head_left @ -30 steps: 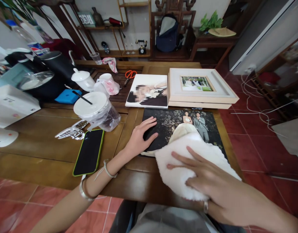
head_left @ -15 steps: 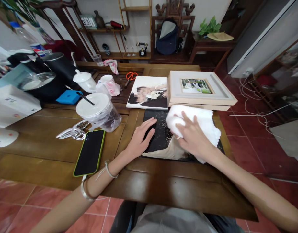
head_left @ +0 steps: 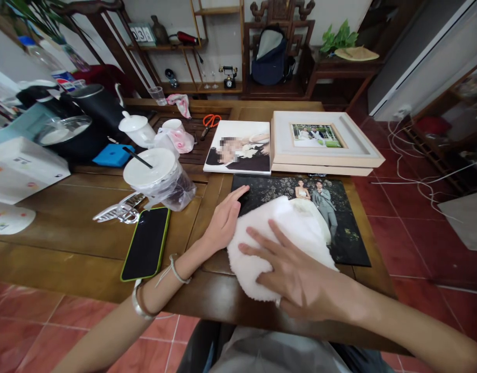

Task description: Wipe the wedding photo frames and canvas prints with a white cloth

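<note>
A dark wedding photo print (head_left: 343, 228) lies flat on the wooden table (head_left: 67, 228) in front of me. My right hand (head_left: 296, 274) presses a fluffy white cloth (head_left: 262, 248) onto the print's near left part, fingers spread flat on the cloth. My left hand (head_left: 223, 220) lies flat on the print's left edge, fingers stretched out, holding it still. It touches the cloth's left side.
Behind the print lie a canvas photo (head_left: 238, 147) and a cream picture frame (head_left: 324, 142). To the left are a green-cased phone (head_left: 145, 243), a hair clip (head_left: 117, 212), a lidded cup in a plastic bag (head_left: 156, 176), a teapot (head_left: 135, 129), orange scissors (head_left: 210, 122) and boxes (head_left: 24, 168).
My right hand has pulled the cloth from the print's far edge back toward me and to the left, uncovering the couple in the picture. My left hand has stayed put.
</note>
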Action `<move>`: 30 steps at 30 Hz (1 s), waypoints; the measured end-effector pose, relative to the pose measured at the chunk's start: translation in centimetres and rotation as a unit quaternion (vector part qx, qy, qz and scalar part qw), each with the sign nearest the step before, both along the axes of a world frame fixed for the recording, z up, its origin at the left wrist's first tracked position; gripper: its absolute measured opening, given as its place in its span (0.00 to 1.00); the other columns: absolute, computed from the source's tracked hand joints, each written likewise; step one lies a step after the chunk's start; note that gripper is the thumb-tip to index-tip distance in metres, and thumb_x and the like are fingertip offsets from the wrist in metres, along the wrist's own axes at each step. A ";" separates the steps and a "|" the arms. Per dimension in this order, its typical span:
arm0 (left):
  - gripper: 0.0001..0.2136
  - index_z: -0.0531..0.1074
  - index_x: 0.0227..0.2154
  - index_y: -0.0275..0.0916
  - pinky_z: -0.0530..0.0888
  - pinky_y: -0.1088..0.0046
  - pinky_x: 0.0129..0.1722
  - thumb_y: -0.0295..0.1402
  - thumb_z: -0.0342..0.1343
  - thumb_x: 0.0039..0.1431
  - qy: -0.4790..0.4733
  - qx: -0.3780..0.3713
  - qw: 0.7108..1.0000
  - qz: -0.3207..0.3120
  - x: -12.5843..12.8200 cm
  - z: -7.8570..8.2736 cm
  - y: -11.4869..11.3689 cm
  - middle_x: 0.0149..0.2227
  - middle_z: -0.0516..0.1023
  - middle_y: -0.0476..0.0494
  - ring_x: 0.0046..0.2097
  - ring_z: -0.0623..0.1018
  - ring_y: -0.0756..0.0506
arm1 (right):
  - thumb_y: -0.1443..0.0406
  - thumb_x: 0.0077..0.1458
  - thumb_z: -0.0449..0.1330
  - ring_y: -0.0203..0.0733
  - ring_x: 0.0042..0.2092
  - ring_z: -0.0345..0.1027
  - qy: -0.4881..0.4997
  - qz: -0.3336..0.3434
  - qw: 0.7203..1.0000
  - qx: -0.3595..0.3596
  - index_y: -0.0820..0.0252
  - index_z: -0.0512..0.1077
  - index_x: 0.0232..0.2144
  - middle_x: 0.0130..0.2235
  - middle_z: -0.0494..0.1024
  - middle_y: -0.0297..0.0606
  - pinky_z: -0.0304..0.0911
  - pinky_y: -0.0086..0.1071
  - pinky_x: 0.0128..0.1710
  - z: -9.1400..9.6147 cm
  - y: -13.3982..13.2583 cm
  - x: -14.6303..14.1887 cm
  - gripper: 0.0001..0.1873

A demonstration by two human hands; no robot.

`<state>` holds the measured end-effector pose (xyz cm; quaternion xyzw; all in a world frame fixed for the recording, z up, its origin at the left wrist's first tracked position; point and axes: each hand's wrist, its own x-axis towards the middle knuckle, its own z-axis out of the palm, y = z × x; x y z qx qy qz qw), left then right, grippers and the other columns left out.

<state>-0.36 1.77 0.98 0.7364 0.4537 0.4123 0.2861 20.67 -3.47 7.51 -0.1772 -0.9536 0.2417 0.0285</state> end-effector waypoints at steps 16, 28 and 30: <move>0.13 0.75 0.43 0.40 0.70 0.55 0.56 0.32 0.61 0.55 0.013 0.056 0.998 -0.037 0.5 0.2 0.2 0.50 0.78 0.38 0.55 0.74 0.40 | 0.72 0.47 0.54 0.51 0.39 0.71 -0.113 -0.298 0.947 0.031 0.51 0.67 0.36 0.37 0.75 0.44 0.69 0.41 0.35 1.9 0.9 10.8 0.14; 0.11 0.76 0.40 0.41 0.74 0.59 0.49 0.33 0.62 0.53 0.036 0.043 0.998 -0.025 0.4 0.3 0.3 0.43 0.80 0.41 0.47 0.78 0.41 | 0.75 0.44 0.50 0.45 0.34 0.65 -0.024 -0.224 0.968 0.112 0.60 0.65 0.35 0.31 0.71 0.39 0.58 0.34 0.32 2.2 9.3 -3.0 0.14; 0.11 0.76 0.40 0.41 0.74 0.60 0.49 0.32 0.62 0.53 0.041 0.041 0.998 -0.026 0.4 0.3 0.3 0.43 0.80 0.41 0.47 0.78 0.41 | 0.76 0.45 0.49 0.45 0.33 0.65 -0.031 -0.235 0.966 0.102 0.60 0.64 0.36 0.31 0.71 0.40 0.57 0.33 0.31 1.5 9.4 -3.2 0.15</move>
